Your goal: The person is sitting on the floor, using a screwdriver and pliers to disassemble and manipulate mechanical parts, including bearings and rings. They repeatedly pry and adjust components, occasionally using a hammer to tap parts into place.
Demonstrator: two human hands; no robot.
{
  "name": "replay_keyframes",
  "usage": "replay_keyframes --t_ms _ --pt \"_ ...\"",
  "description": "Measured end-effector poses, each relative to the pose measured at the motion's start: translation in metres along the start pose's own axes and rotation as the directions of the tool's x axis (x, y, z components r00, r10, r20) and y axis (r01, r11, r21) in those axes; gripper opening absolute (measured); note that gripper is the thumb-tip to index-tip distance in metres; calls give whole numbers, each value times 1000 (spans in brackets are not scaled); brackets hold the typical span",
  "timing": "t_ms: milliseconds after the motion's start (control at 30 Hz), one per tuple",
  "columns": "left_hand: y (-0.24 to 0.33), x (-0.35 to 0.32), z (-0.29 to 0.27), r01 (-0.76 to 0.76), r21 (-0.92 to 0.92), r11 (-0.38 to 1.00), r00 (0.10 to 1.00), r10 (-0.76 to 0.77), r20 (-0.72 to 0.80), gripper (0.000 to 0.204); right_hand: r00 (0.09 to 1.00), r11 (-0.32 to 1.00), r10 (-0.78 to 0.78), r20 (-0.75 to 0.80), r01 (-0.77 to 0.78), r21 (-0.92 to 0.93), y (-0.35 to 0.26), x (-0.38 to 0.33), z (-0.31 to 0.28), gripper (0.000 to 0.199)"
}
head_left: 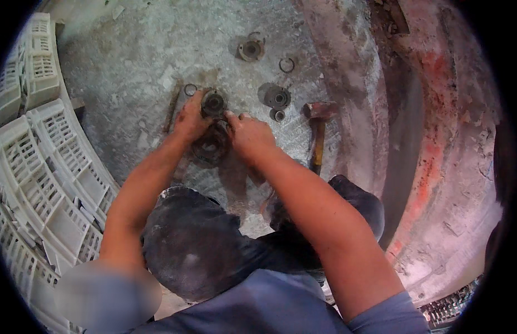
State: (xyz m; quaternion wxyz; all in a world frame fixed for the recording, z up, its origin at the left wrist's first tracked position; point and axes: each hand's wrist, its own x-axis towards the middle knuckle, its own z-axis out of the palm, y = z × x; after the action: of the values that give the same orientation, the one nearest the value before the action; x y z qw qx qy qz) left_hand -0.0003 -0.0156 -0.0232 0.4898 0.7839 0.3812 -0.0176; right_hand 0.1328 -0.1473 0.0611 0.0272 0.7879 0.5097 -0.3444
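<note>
A round, dark metal part with concentric rings, like a bearing (215, 102), is between my hands. My left hand (190, 119) wraps its left side, the thumb bent in along the lower edge. Curled fingers of my right hand (251, 136) press at its lower right edge; whether they pinch anything else is hidden. Just below it, toward me, lies a larger dark round metal piece (210, 147), partly in shadow. A thin metal ring (190, 89) rests beyond my left fingertips. Beside that hand lies a narrow bar-like tool (172, 107).
Farther off lie a flanged round part (251, 50), an open ring (287, 65), another flanged part (278, 98) and a small ring (279, 116). A hammer (318, 133) lies at right. White plastic crates (58, 183) line the left; a dirty, red-stained curved structure (431, 156) borders the right.
</note>
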Motion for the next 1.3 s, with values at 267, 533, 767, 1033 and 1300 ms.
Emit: replay_keyframes --t_ms 267,533,767,1033,1300 --pt "3 -7 -6 -57 4 998 998 56 14 80 994 990 -58 92 70 -126 5 3 2 47" --pt "-5 -6 -4 -15 -15 1000 1000 15 21 78 998 995 -31 52 36 -96 5 2 0 43" --pt "7 -8 -4 36 30 999 999 -36 -6 79 998 992 -54 36 58 -113 9 6 -2 41" --pt "-4 -2 5 38 103 994 999 -34 -36 77 997 984 -69 -20 65 -164 10 10 -5 38" --pt "7 -5 -2 55 71 996 998 -56 11 76 993 956 -66 97 91 -280 6 13 -19 38"
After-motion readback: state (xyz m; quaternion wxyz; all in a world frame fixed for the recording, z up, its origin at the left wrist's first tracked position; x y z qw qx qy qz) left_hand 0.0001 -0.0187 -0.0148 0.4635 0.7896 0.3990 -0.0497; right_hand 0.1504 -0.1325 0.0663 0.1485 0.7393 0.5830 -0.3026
